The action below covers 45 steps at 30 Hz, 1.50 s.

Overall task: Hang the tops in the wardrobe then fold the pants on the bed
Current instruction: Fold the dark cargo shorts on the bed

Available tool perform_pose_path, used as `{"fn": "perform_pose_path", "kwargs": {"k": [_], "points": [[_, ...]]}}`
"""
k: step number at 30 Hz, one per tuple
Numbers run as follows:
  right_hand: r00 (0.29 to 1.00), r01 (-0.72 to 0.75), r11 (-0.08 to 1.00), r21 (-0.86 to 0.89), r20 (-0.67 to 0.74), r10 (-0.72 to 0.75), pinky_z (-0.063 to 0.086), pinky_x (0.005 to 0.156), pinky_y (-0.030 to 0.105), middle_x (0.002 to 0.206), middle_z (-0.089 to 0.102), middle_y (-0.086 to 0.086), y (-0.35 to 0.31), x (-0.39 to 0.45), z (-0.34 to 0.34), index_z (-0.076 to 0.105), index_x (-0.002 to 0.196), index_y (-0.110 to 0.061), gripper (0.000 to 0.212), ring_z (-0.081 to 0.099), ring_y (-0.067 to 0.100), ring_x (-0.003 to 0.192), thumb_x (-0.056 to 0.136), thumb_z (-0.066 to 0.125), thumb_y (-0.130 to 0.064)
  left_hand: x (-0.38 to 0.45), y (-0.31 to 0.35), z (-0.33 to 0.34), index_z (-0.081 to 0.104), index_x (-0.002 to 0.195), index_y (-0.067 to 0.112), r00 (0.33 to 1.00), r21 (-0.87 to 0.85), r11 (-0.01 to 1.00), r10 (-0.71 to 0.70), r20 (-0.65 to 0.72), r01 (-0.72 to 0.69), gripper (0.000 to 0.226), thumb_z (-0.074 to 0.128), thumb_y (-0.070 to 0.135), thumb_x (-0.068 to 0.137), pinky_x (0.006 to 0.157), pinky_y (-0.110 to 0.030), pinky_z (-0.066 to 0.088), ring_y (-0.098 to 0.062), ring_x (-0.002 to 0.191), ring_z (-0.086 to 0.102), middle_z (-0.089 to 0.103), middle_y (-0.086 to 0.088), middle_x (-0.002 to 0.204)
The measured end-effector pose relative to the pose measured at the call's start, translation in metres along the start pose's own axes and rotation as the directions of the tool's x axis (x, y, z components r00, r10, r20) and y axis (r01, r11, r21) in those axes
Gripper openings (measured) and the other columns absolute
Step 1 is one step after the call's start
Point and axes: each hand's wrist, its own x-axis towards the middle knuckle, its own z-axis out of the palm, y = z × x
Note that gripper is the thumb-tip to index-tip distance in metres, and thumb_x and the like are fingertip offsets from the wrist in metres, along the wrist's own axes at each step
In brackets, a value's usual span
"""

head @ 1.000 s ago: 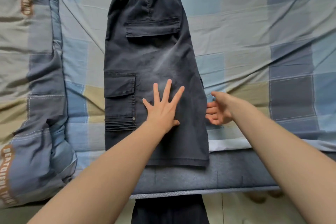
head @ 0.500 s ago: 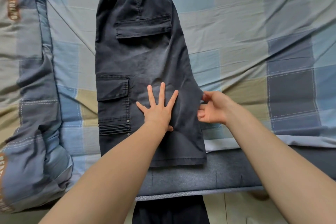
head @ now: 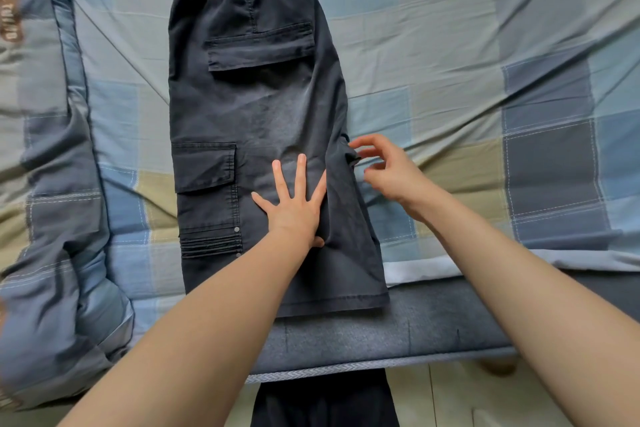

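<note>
Fingers [head: 300,170] of the left hand [head: 294,208] lie straight and spread, pressing flat on the pants [head: 256,107] at frame centre. Right hand [head: 388,170], just right of the pants' edge, curls its fingers loosely at a small fabric fold there; whether it pinches is unclear. Pants lie folded lengthwise on the bed [head: 450,45], waistband at top, quilt [head: 52,218] at left.

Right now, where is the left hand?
In the head view, the left hand lies flat with spread fingers on the dark shorts, just right of the side cargo pocket and left of the right hand.
</note>
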Motion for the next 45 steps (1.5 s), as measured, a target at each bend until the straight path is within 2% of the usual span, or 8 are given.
{"fn": "perform_pose_path", "kwargs": {"k": [7,12,22,27,31,35,41,45], "points": [[1.0,0.006,1.0,-0.001,-0.005,-0.006,0.04,0.052,0.004,0.109,0.053,0.003,0.002,0.009,0.009,0.052,0.121,-0.023,0.045,0.053,0.008,0.078,0.081,0.057,-0.002,0.002,0.001,0.0,-0.05,0.128,0.033,1.0,0.001,1.0,-0.001,0.004,0.001,0.141,0.074,0.065,0.069,0.098,-0.082,0.018,-0.056,0.13,-0.039,-0.057,-0.014,0.138],[0.993,0.04,0.978,-0.204,-0.1,-0.061,0.049,0.071,0.031,0.111,0.057,0.006,0.006,0.017,0.008,0.053,0.114,-0.021,0.036,0.053,0.016,0.078,0.08,0.059,-0.009,0.001,0.001,-0.001,-0.053,0.124,0.035,1.0,-0.011,1.0,0.001,-0.003,-0.001,0.142,0.074,0.064,0.069,0.099,-0.081,0.018,-0.056,0.131,-0.038,-0.056,-0.014,0.139],[0.889,0.348,0.475,-0.808,0.124,-0.441,0.038,0.059,0.037,0.086,0.056,0.009,0.011,0.024,-0.052,0.042,0.088,-0.02,0.017,0.054,0.037,0.075,0.08,0.048,-0.006,0.003,-0.001,0.001,-0.049,0.132,0.036,0.999,-0.025,1.0,0.006,-0.036,-0.007,0.141,0.075,0.063,0.069,0.099,-0.081,0.018,-0.055,0.131,-0.037,-0.057,-0.013,0.139],[0.874,-0.249,0.817,-0.519,-0.484,-0.041,0.034,0.073,0.032,0.11,0.06,0.022,0.041,0.032,-0.087,0.051,0.108,-0.006,0.015,0.054,0.035,0.094,0.096,0.043,-0.012,-0.001,0.01,0.001,-0.044,0.137,0.031,0.998,0.012,0.999,-0.051,-0.048,0.052,0.139,0.078,0.051,0.074,0.1,-0.081,0.014,-0.056,0.133,-0.034,-0.053,-0.014,0.142],[0.978,-0.038,0.831,-0.555,-0.193,-0.084,0.037,0.079,0.029,0.108,0.066,0.014,0.025,0.037,-0.056,0.058,0.113,-0.007,0.039,0.06,0.03,0.103,0.095,0.05,-0.042,-0.023,0.045,0.017,-0.03,0.146,0.035,0.941,0.074,0.972,0.234,-0.246,-0.222,0.101,0.054,0.022,0.092,0.108,-0.074,0.005,-0.045,0.142,-0.026,-0.037,-0.003,0.155],[0.995,0.058,0.737,-0.673,-0.021,-0.098,0.037,0.079,0.027,0.107,0.063,0.013,0.02,0.045,-0.04,0.059,0.109,-0.007,0.037,0.057,0.027,0.103,0.088,0.065,-0.037,-0.05,0.08,0.046,-0.019,0.151,0.035,0.902,0.153,0.894,0.43,-0.036,-0.42,0.101,0.058,0.032,0.087,0.104,-0.077,-0.005,-0.047,0.137,-0.036,-0.042,-0.01,0.152],[1.0,0.001,0.684,-0.729,-0.01,-0.012,0.035,0.067,0.031,0.093,0.067,0.015,-0.004,0.041,-0.041,0.054,0.082,-0.012,0.019,0.058,0.027,0.083,0.094,0.054,-0.026,-0.069,0.087,0.047,0.022,0.15,0.023,0.858,-0.238,0.826,0.477,-0.189,-0.511,0.071,0.053,0.028,0.086,0.116,-0.05,0.022,-0.034,0.147,0.014,0.014,-0.007,0.161],[0.999,0.037,0.818,-0.573,0.022,-0.03,0.05,0.054,0.024,0.07,0.066,0.009,-0.022,0.017,-0.013,0.048,0.078,-0.015,0.019,0.065,0.019,0.053,0.093,0.057,-0.023,-0.063,0.072,0.023,0.029,0.136,0.031,0.981,-0.864,0.469,0.029,-0.194,-0.185,0.066,0.065,0.039,0.081,0.088,-0.041,0.05,-0.021,0.108,0.057,0.05,0.005,0.128]]}}
